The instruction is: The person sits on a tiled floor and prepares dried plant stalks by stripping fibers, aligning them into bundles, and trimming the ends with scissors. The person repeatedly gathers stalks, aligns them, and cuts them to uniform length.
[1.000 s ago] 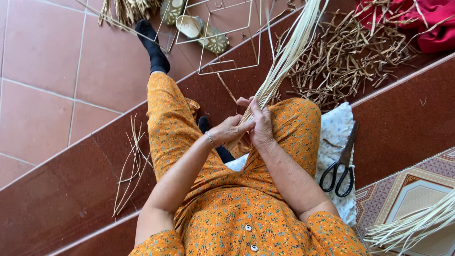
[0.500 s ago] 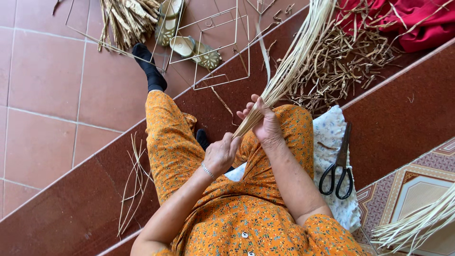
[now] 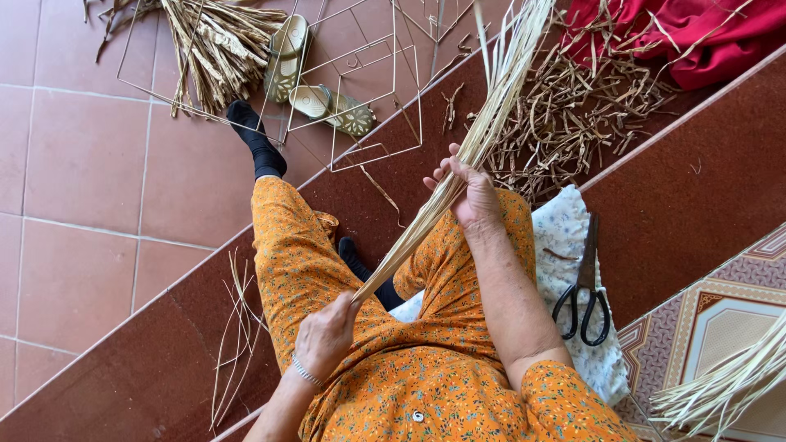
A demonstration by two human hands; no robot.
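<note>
**While sitting on the steps: drawing a straw bundle taut between two hands**

While sitting on the dark red step (image 3: 123,360) with both legs stretched down toward the tiled floor, holding a long bundle of pale straw (image 3: 409,243) slantwise above the lap. Clenching its lower end in the left hand (image 3: 327,331), fingers curled shut around the stalks just above the left thigh. Grasping it higher up with the right hand (image 3: 475,192), fingers wrapped loosely about the stalks and fingertips pointing toward the floor's far edge. Letting the free upper end fan out past the top of the view.

Judging by the two grips, gathering and straightening the stalks into one even hank, with the right hand placed to slide along them. Calling next, most likely, for a firm pinch at the lower end and an easy, even grip higher up, so as not to snap or scatter the thin stalks.

Lying just beside the right hip, on a flowered cloth (image 3: 565,237): black-handled scissors (image 3: 583,282), untouched. Lying farther along the same step: a heap of brown trimmings (image 3: 573,106) and a red cloth (image 3: 696,41). Resting on the floor near the feet: sandals (image 3: 327,102), thin wire frames (image 3: 393,98) and a sheaf of dried leaves (image 3: 213,49).
</note>
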